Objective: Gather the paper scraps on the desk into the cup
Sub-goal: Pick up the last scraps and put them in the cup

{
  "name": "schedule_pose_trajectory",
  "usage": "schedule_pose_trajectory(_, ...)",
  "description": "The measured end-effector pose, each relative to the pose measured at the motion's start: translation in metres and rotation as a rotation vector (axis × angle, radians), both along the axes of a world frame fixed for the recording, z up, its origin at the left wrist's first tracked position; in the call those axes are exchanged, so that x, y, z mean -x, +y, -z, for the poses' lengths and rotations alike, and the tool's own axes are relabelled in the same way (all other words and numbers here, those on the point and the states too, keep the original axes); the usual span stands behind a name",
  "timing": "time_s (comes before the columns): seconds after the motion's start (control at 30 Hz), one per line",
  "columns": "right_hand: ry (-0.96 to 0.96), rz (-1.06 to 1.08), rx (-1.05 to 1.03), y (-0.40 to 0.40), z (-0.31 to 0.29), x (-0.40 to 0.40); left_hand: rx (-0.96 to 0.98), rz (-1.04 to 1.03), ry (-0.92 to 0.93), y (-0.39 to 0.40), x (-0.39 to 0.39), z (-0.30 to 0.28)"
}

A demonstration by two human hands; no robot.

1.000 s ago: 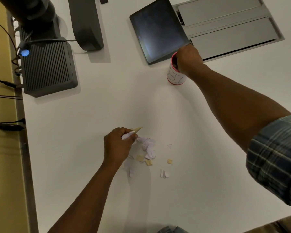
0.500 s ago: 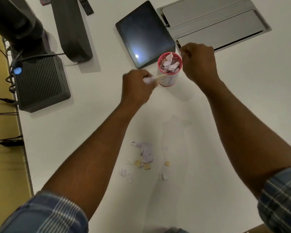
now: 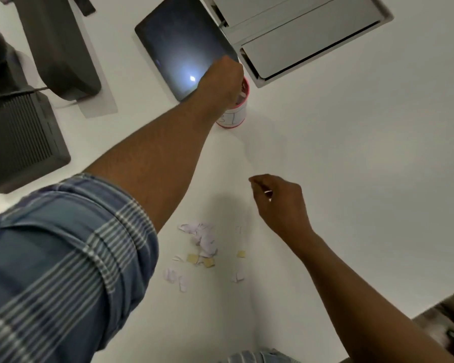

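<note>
The cup (image 3: 234,116), white with a pink rim and base, stands at the far middle of the white desk (image 3: 351,166). My left hand (image 3: 220,79) is over the cup's mouth, covering most of it, and its fingers are hidden. Paper scraps (image 3: 204,242), pale lilac, white and tan, lie scattered in a small patch near me. My right hand (image 3: 279,201) hovers above and to the right of the scraps. Its fingers are loosely curled with a gap at the thumb, and I see nothing in it.
A dark tablet (image 3: 181,45) lies just behind and left of the cup, and a grey hatch panel (image 3: 307,35) is set in the desk behind it. A black ribbed box (image 3: 19,137) and a dark stand (image 3: 58,48) occupy the far left. The desk edge runs at lower right.
My left hand has gone from beside the cup to over its mouth. My right hand has pulled back from the cup toward the scraps.
</note>
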State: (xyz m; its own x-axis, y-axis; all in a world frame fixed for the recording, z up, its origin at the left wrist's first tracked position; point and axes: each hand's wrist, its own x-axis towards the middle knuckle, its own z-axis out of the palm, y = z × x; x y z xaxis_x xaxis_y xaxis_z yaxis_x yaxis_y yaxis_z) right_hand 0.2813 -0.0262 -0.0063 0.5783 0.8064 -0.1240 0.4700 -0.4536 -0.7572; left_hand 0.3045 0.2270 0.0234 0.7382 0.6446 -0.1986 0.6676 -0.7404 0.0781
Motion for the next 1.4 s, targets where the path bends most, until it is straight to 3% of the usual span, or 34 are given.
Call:
schedule_pose_trajectory(0.2,0.039,-0.063,0.076,-0.009,0.01,0.01,-0.018,0.12,0.197,0.002,-0.001,0.001)
schedule_pose_trajectory(0.47,0.025,-0.222,0.2,-0.013,0.018,0.02,0.158,0.123,0.304,0.007,-0.001,-0.03)
schedule_pose_trajectory(0.6,0.028,-0.284,0.198,-0.02,0.02,0.035,0.081,0.106,0.13,-0.005,0.024,-0.053)
schedule_pose_trajectory(0.77,-0.02,-0.407,0.221,-0.034,0.021,0.05,0.044,-0.062,-0.377,-0.053,0.113,-0.049)
schedule_pose_trajectory(0.83,-0.037,-0.436,0.239,-0.045,0.022,0.053,0.043,-0.105,-0.493,-0.086,0.16,-0.031)
schedule_pose_trajectory(1.1,-0.164,-0.444,0.449,-0.098,0.03,0.072,0.297,-0.466,-0.27,-0.213,0.316,0.046)
schedule_pose_trajectory(1.23,-0.191,-0.454,0.48,-0.109,0.038,0.082,0.445,-0.63,-0.191,-0.249,0.337,0.06)
schedule_pose_trajectory(1.4,-0.122,-0.374,0.405,-0.099,0.044,0.095,0.495,-0.651,-0.216,-0.261,0.323,0.067)
